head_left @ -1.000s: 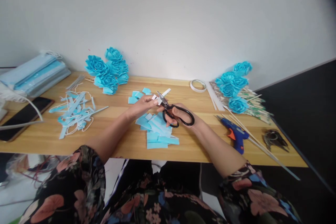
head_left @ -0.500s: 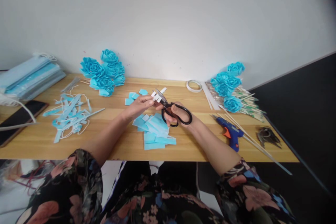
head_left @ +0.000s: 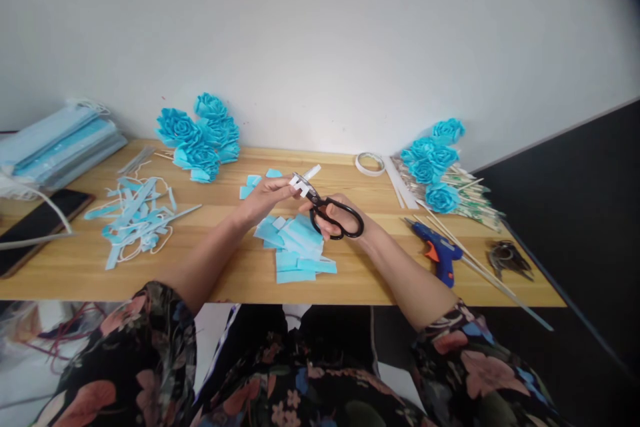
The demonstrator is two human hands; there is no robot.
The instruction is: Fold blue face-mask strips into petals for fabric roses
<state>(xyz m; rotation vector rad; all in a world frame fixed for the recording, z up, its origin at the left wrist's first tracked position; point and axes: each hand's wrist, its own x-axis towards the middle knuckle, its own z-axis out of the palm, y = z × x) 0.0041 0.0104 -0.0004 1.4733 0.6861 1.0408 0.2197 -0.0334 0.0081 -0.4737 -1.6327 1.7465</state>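
Observation:
My left hand [head_left: 267, 199] is closed, pinching a white strip [head_left: 300, 185] with several cuts along its edge. In my right hand [head_left: 336, 215] are black-handled scissors [head_left: 345, 219], their blades on the strip and nearly closed. The strip's far end sticks out beyond the blades; its exact material is hard to make out. Below both hands lies a loose pile of light blue fabric pieces [head_left: 300, 247]. A few smaller blue pieces [head_left: 249, 188] rest just behind my left hand.
Blue flowers [head_left: 195, 137] stand at the back left, more flowers [head_left: 430, 160] at the right. Mask trimmings [head_left: 137, 220], stacked face masks [head_left: 60, 140] and a phone [head_left: 40, 227] are on the left. A tape roll [head_left: 370, 163], glue gun [head_left: 437, 247] and sticks [head_left: 465, 250] lie right.
The scissors' handles have come closer together and the blades have closed on the white strip. Both hands stay in nearly the same place; the view has shifted slightly.

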